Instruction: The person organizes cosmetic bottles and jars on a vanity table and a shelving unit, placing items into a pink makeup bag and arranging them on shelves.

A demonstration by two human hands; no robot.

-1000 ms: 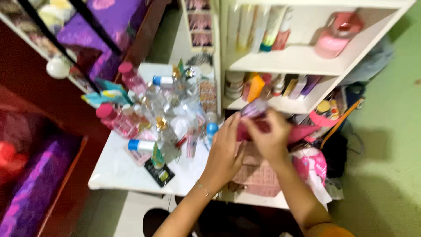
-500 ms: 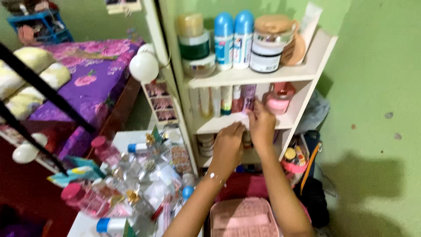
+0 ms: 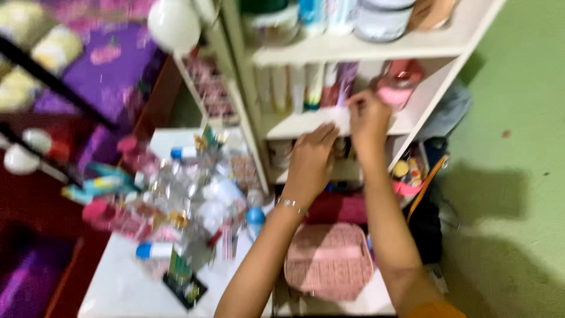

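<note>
Right hand (image 3: 368, 115), fingers pinched at the shelf (image 3: 306, 123) edge, grip unclear; left hand (image 3: 312, 159) open beneath. Bottles (image 3: 176, 194) crowd the tabletop (image 3: 118, 288).

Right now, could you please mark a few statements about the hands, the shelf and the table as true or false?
1. Both hands are raised to the white shelf. True: the left hand and right hand are at its middle board.
2. The left hand wears a thin bracelet at the wrist. True.
3. The pink woven basket sits on the top board of the shelf. False: it lies low down, between the forearms.
4. The white table carries only one bottle. False: it is crowded with many small bottles and packets.
5. The wall on the right is green. True.
</note>
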